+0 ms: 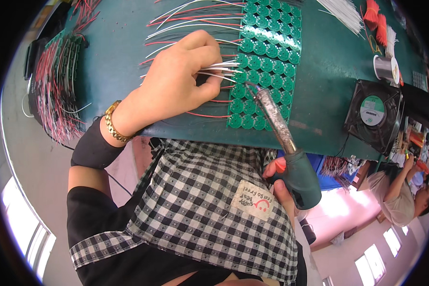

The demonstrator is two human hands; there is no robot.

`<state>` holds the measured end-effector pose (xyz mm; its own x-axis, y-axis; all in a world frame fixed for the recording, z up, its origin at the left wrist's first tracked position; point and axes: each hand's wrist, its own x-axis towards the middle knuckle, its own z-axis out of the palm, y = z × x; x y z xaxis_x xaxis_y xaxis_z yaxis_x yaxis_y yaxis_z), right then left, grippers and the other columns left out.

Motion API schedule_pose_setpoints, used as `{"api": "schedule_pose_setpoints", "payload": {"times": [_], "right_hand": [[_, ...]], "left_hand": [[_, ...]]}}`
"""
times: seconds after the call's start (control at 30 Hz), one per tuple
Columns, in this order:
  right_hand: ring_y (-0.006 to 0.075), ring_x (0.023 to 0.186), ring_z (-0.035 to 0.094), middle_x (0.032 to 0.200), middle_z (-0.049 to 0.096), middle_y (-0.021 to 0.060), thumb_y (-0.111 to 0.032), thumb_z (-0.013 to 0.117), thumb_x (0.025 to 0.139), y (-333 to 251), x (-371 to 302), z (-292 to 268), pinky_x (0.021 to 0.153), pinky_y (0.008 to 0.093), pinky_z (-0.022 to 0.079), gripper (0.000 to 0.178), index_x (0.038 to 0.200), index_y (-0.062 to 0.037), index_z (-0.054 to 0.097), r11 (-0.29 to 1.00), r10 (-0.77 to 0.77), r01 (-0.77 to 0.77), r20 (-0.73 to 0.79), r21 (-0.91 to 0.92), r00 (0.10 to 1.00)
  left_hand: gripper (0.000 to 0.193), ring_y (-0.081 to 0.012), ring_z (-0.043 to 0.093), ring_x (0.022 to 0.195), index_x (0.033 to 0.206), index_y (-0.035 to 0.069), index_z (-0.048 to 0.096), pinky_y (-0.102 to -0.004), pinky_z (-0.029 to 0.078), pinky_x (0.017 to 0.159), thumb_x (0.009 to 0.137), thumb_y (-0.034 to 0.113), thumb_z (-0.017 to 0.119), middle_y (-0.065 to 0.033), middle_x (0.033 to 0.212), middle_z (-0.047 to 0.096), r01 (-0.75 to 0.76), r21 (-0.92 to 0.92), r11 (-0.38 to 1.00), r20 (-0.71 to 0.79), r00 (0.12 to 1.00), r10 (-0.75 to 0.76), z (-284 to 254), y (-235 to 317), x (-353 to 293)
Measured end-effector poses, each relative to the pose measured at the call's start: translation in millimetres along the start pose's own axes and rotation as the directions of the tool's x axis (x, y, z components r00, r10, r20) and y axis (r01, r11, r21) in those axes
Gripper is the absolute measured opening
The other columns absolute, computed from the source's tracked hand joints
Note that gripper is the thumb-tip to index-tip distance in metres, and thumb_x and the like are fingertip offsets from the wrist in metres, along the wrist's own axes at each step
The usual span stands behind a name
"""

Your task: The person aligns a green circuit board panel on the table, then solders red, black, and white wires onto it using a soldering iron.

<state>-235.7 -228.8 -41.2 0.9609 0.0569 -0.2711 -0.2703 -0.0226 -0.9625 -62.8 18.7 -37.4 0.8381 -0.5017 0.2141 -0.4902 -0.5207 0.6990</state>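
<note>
My left hand (pixel 186 76) pinches a small bunch of white wires (pixel 217 69) over the left edge of a panel of round green circuit boards (pixel 267 71). Red, white and black wires (pixel 195 24) stick out leftward from the panel's boards. In my right hand (pixel 281 178) is a soldering iron (pixel 286 138) with a dark green handle and a scorched metal barrel. Its tip rests at or just above the panel's left column, close to the ends of the white wires; whether it touches cannot be made out.
Wired green boards (pixel 62 71) lie stacked at the table's left end. A solder spool (pixel 386 69) and a black fan (pixel 374 117) stand on the right. Loose white wires (pixel 341 14) and red wire bundles (pixel 376 24) lie at the far right. Another person (pixel 400 190) sits further right.
</note>
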Motion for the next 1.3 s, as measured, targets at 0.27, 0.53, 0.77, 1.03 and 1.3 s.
{"api": "schedule_pose_setpoints", "payload": {"times": [0.27,0.53,0.77,1.03,1.3], "right_hand": [[0.0163,0.07,0.054,0.079,0.058,0.0079,-0.022,0.066,0.072,1.0,-5.3,7.3,0.066,0.0273,0.044,0.033,0.093,0.0018,0.059,0.979,0.113,-0.102,-0.057,0.174,0.992],[0.0172,0.069,0.056,0.076,0.059,0.0068,-0.019,0.065,0.071,3.7,2.3,0.9,0.065,0.028,0.045,0.027,0.088,0.0012,0.061,0.99,0.1,-0.101,0.008,0.095,0.995],[0.0204,0.07,0.059,0.076,0.062,0.0077,-0.017,0.065,0.069,0.1,-0.8,4.8,0.065,0.0294,0.045,0.021,0.082,-0.0007,0.063,0.999,0.041,-0.04,-0.038,0.018,0.998],[0.0187,0.071,0.057,0.079,0.06,0.0081,-0.02,0.064,0.072,-1.3,-2.9,6.7,0.067,0.0297,0.045,0.029,0.092,0.0009,0.06,0.998,0.008,-0.005,-0.057,0.057,0.998],[0.0197,0.085,0.055,0.09,0.056,0.0103,-0.022,0.065,0.082,2.1,-5.5,2.9,0.079,0.0335,0.046,0.037,0.108,-0.0002,0.05,0.979,0.051,-0.051,0.002,0.196,0.999]], "left_hand": [[0.013,-0.0071,0.049,0.054,0.073,0.002,0.056,-0.0203,0.043,0.048,0.064,-0.005,0.062,-0.0054,0.105,0.058,-0.117,-0.072,0.991,0.048,0.992,0.121,0.9,-4.1,-5.9],[0.014,-0.0122,0.057,0.059,0.071,0.001,0.055,-0.023,0.048,0.049,0.06,-0.005,0.061,-0.0075,0.108,0.058,-0.141,0.032,0.99,0.14,0.981,0.135,0.7,-3.7,-7.7],[0.014,-0.0114,0.056,0.058,0.071,0.001,0.055,-0.0227,0.047,0.049,0.06,-0.005,0.06,-0.0074,0.108,0.058,-0.157,0.018,0.987,0.141,0.978,0.153,0.5,-0.5,-4.9],[0.013,-0.0109,0.056,0.059,0.071,0.001,0.055,-0.0229,0.047,0.049,0.06,-0.004,0.06,-0.007,0.108,0.058,-0.144,0.021,0.989,0.142,0.98,0.139,-1.0,-2.5,-5.4],[0.013,-0.0121,0.058,0.06,0.072,0.001,0.056,-0.0232,0.048,0.05,0.06,-0.003,0.06,-0.0071,0.108,0.058,-0.157,0.028,0.987,0.133,0.979,0.152,0.1,-6.1,-7.3]]}}
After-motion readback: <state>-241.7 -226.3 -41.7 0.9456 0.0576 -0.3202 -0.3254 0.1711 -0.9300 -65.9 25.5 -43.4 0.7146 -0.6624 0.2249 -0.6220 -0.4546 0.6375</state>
